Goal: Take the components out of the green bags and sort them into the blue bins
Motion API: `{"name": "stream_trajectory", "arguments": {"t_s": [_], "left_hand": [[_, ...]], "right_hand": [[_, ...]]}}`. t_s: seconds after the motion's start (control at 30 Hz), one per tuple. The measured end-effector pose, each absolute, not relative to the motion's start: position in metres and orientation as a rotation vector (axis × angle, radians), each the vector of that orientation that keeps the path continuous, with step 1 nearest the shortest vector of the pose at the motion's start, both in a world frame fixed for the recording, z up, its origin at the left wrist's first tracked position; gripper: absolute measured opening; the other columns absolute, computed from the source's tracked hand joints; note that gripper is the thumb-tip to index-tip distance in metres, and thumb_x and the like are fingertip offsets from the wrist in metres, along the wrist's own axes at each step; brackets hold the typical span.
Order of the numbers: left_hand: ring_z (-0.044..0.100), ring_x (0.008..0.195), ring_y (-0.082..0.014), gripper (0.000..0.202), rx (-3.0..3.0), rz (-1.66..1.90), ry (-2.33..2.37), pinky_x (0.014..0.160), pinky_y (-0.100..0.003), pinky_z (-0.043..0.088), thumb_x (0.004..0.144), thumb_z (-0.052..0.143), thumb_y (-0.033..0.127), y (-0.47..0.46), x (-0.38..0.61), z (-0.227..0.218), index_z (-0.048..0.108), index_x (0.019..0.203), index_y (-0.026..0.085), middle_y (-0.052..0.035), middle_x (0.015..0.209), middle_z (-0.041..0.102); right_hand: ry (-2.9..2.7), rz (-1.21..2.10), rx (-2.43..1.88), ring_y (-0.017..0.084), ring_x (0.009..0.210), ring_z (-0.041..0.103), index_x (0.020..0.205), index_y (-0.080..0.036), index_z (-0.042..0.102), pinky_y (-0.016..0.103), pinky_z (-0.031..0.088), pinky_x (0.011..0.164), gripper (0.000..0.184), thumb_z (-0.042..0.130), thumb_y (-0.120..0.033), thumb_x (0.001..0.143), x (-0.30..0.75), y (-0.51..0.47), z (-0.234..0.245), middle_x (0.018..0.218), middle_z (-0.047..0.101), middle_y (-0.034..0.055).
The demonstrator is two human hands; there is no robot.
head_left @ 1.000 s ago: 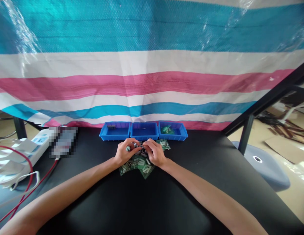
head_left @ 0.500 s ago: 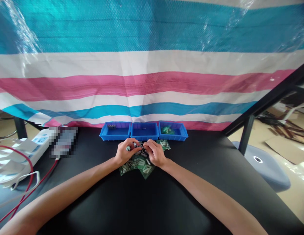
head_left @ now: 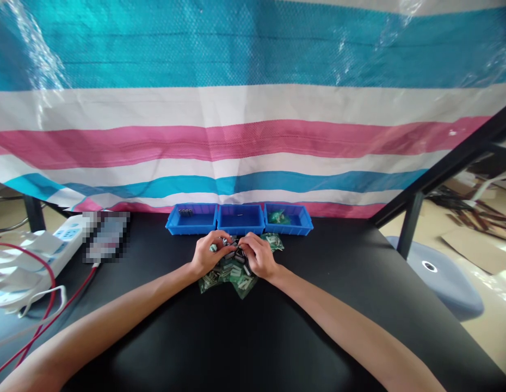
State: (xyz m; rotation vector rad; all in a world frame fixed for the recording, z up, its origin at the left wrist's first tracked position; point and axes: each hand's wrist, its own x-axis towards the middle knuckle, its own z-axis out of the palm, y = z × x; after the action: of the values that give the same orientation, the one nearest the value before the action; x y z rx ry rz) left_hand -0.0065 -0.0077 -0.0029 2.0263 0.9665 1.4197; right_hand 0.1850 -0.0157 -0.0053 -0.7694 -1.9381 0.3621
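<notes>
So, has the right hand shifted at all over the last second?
No. The right hand sits where it was, just below the middle blue tray, over the pile of green circuit boards.

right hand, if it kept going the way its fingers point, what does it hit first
Most likely the small grey parts just ahead of the right hand, then the left hand; depth is unclear.

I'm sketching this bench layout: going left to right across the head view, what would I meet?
White plastic power strip, left blue plastic bin with small dark parts, middle blue plastic bin, right blue plastic bin holding green pieces, black metal frame leg, grey round stool seat.
</notes>
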Motion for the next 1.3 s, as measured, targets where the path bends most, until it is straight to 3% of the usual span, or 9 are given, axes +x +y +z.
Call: {"name": "stream_trajectory", "arguments": {"t_s": [1.3], "left_hand": [[0.056, 0.051, -0.0063, 0.026, 2.022, 1.416, 0.974, 0.055, -0.018, 0.047, 0.079, 0.073, 0.024, -0.0058, -0.0070, -0.0066, 0.057, 0.098, 0.018, 0.0015, 0.078, 0.067]], "right_hand": [[-1.919, 0.374, -0.755, 0.016, 0.070, 0.057, 0.096, -0.019, 0.058, 0.027, 0.047, 0.063, 0.018, 0.041, -0.020, 0.099, 0.1841, -0.0151, -0.0050, 0.080, 0.058, 0.0055]]}}
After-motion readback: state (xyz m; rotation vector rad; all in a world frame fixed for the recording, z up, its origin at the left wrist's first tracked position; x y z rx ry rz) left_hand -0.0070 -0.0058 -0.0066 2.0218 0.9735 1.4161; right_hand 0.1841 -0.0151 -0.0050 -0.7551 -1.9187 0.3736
